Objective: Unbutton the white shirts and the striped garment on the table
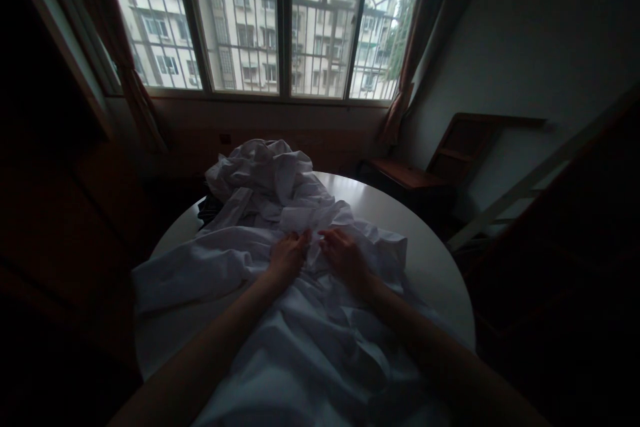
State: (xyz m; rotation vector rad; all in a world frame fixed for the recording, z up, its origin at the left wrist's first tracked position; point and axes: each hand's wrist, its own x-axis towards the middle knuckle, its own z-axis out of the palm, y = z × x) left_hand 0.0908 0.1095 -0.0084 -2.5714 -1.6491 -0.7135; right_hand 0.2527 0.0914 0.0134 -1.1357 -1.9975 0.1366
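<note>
Your left hand [286,255] and right hand [345,257] both pinch one fold of the white cloth [300,320], fingers closed on it. The cloth lies crumpled across the table [430,247], nothing folded yet.

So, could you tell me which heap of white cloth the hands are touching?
The flatter near spread of white cloth, not the crumpled far heap.

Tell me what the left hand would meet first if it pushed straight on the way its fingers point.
Probably the crumpled heap of white cloth right beyond the left hand, piled on the round white table. Depth is dim, so that is a judgement.
</note>
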